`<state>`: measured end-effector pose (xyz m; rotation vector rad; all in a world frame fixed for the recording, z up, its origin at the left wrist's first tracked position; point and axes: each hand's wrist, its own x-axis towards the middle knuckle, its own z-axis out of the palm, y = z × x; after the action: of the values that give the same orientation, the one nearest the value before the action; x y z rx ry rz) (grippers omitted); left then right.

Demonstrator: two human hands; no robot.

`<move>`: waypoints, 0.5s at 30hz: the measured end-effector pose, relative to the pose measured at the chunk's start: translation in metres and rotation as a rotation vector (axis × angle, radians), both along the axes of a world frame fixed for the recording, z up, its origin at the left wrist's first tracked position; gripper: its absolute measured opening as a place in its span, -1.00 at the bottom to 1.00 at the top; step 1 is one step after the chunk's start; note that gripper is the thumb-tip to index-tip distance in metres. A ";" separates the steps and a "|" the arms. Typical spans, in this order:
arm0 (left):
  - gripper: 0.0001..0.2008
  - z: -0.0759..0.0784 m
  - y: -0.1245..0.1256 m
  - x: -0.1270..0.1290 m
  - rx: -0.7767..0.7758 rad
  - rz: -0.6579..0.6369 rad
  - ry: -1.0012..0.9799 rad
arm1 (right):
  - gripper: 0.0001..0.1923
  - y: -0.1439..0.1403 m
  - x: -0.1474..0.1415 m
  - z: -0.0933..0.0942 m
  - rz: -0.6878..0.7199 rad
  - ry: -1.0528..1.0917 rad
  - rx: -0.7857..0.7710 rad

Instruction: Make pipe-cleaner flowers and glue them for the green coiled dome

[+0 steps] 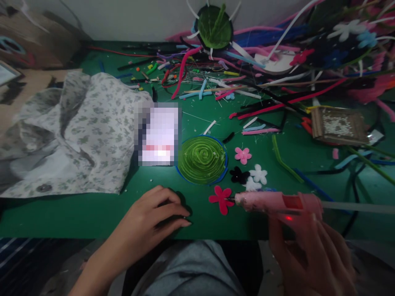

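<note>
My right hand (311, 250) grips a pink glue gun (277, 202) at the table's front edge, its nozzle touching a red felt flower (221, 199). My left hand (154, 218) rests on the green table (92, 213), fingers curled over a small dark piece that I cannot make out. Just beyond lies a green spiral disc with a blue rim (202, 160). Pink (242, 155), black (239, 175) and white (258, 174) felt flowers lie to the right of the disc.
A flowered cloth (74, 131) covers the left of the table, with a lit phone (159, 135) beside it. Several pipe cleaners (234, 82) are strewn across the back and right. A small brown box (338, 125) sits at right, another green disc (214, 25) at the back.
</note>
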<state>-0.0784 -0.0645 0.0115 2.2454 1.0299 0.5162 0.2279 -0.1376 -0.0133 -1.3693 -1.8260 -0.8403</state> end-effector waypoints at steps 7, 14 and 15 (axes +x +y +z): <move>-0.95 -0.005 -0.003 0.003 0.026 0.011 -0.038 | -0.24 -0.003 0.002 -0.001 -0.003 -0.005 -0.041; -0.72 -0.004 -0.005 -0.041 0.083 0.229 0.042 | -0.30 -0.002 0.000 0.002 0.009 -0.030 -0.045; -0.71 -0.004 -0.004 -0.047 0.087 0.254 0.055 | -0.29 -0.003 -0.001 0.001 0.003 -0.022 -0.060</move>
<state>-0.1254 -0.0688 0.0071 2.2266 1.3552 0.6197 0.2274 -0.1409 -0.0118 -1.3999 -1.8827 -0.8079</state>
